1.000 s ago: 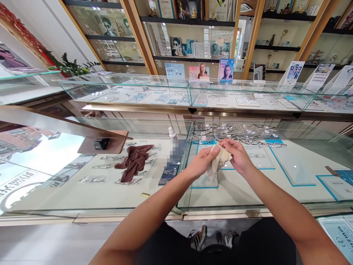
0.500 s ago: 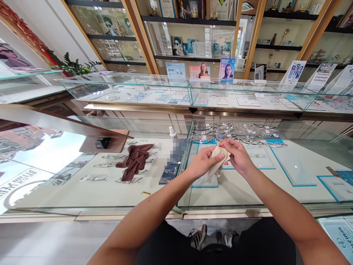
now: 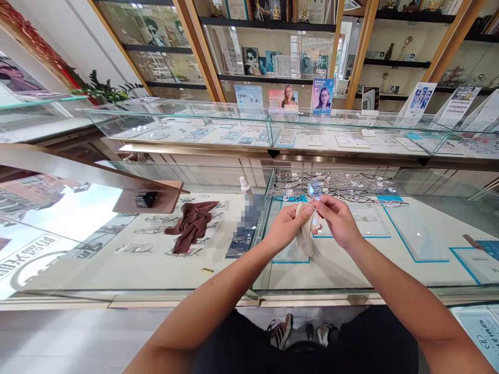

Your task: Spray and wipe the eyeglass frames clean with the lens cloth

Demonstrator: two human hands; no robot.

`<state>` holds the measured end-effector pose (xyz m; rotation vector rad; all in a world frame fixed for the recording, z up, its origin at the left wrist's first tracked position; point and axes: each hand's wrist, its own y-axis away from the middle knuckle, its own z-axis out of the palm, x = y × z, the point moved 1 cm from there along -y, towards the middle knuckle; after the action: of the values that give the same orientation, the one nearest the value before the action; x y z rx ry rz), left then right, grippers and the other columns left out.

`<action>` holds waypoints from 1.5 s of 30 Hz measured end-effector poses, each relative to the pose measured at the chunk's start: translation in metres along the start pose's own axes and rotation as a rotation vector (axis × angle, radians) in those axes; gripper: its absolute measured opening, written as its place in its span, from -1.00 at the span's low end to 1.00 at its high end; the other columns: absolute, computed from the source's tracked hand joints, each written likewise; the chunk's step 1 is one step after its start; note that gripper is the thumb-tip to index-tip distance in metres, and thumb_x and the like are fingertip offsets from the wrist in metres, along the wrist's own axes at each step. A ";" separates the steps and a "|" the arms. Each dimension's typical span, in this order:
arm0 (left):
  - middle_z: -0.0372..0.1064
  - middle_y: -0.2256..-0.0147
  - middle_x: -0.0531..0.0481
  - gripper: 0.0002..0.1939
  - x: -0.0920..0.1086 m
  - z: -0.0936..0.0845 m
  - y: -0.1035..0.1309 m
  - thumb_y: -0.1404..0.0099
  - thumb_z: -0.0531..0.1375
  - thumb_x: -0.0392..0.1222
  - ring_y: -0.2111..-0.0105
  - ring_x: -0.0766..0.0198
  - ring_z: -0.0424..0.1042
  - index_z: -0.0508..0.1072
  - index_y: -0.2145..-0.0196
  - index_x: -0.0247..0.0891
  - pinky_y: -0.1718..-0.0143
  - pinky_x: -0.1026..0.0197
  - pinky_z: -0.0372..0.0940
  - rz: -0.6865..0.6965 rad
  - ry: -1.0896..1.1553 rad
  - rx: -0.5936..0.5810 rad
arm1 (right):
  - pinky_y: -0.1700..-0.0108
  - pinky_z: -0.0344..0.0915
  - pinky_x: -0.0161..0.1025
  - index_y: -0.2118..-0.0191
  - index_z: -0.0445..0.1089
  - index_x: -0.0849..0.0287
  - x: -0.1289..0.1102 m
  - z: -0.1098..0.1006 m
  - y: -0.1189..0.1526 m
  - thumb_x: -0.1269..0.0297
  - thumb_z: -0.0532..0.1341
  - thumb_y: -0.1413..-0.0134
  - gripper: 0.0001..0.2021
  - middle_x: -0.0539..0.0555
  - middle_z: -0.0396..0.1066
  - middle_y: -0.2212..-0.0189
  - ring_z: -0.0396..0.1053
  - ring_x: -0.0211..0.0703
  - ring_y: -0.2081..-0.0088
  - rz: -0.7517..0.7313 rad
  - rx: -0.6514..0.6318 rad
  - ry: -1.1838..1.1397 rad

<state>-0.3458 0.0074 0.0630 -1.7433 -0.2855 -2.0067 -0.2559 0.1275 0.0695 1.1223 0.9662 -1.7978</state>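
Observation:
Round thin-rimmed glasses [image 3: 318, 187] are held between my two hands above the glass counter, one lens at the top and the other lower down. My left hand [image 3: 290, 222] is closed on a pale cloth [image 3: 304, 238], pinching it at the lower lens, and the cloth hangs below the fingers. With its fingertips, my right hand [image 3: 337, 217] grips the glasses near the middle of the frame. Behind the hands lie rows of eyeglasses [image 3: 354, 182] inside the display case.
A crumpled brown cloth [image 3: 193, 226] lies on the left counter. Near it stand a white spray bottle [image 3: 245, 185] and a wooden-backed mirror [image 3: 148, 200]. Blue-edged trays [image 3: 415, 239] are in the right case. A second display counter [image 3: 195, 148] runs across behind.
The glasses have turned between my hands, so both lenses now show. The pale cloth no longer wraps the lens and hangs lower from my left hand.

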 end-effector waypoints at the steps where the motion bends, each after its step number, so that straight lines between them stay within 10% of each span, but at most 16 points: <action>1: 0.46 0.53 0.00 -0.37 0.001 0.000 0.000 -0.13 0.40 0.41 0.56 0.35 0.37 0.47 0.40 -0.30 0.54 0.31 0.26 -0.013 0.004 -0.003 | 0.59 0.34 -0.22 0.43 0.50 0.08 0.000 0.000 0.000 -0.12 0.54 0.09 -0.60 -0.01 0.52 0.38 0.27 -0.27 0.54 -0.005 0.005 0.003; 10: 0.49 0.46 0.03 -0.31 -0.001 0.001 0.003 0.01 0.53 0.30 0.55 0.38 0.38 0.48 0.19 -0.31 0.52 0.31 0.31 -0.089 -0.011 0.005 | 0.54 0.23 -0.23 0.41 0.55 0.08 0.003 -0.006 -0.004 -0.16 0.55 0.14 -0.58 -0.02 0.55 0.38 0.25 -0.29 0.55 0.033 0.073 0.003; 17: 0.38 0.58 0.06 -0.28 -0.003 0.001 0.001 -0.14 0.30 0.53 0.67 0.41 0.30 0.49 0.39 -0.31 0.64 0.33 0.21 0.003 -0.067 0.141 | 0.36 0.22 -0.27 0.47 0.54 0.09 0.002 0.002 -0.002 -0.09 0.58 0.18 -0.62 -0.04 0.47 0.42 0.22 -0.31 0.44 -0.024 0.085 0.015; 25: 0.53 0.44 -0.07 -0.35 0.001 -0.007 -0.003 -0.20 0.34 0.43 0.52 0.36 0.41 0.51 0.28 -0.33 0.49 0.32 0.30 -0.011 -0.107 -0.110 | 0.66 0.10 -0.27 0.39 0.56 0.10 0.002 -0.004 -0.005 -0.12 0.54 0.17 -0.60 -0.05 0.41 0.52 0.07 -0.35 0.61 0.096 0.104 -0.040; 35: 0.47 0.48 0.02 -0.28 -0.001 -0.006 -0.005 -0.12 0.31 0.54 0.66 0.42 0.30 0.50 0.36 -0.30 0.66 0.32 0.19 -0.058 -0.056 0.091 | 0.31 0.27 -0.24 0.45 0.55 0.08 0.007 0.005 -0.002 -0.08 0.60 0.26 -0.61 -0.06 0.42 0.42 0.25 -0.30 0.42 0.037 0.095 -0.062; 45: 0.64 0.15 -0.18 -0.42 -0.017 -0.013 -0.019 -0.39 0.19 0.36 -0.01 0.01 0.59 0.60 0.12 -0.26 -0.08 0.04 0.47 -0.145 0.345 0.200 | 0.12 0.29 -0.16 0.39 0.50 0.05 -0.011 -0.016 -0.008 -0.16 0.50 0.08 -0.60 0.03 0.55 0.28 0.39 -0.12 0.19 -0.124 0.260 0.153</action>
<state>-0.3654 0.0218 0.0471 -1.2612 -0.4885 -2.2504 -0.2544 0.1469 0.0759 1.4047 0.9259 -2.0034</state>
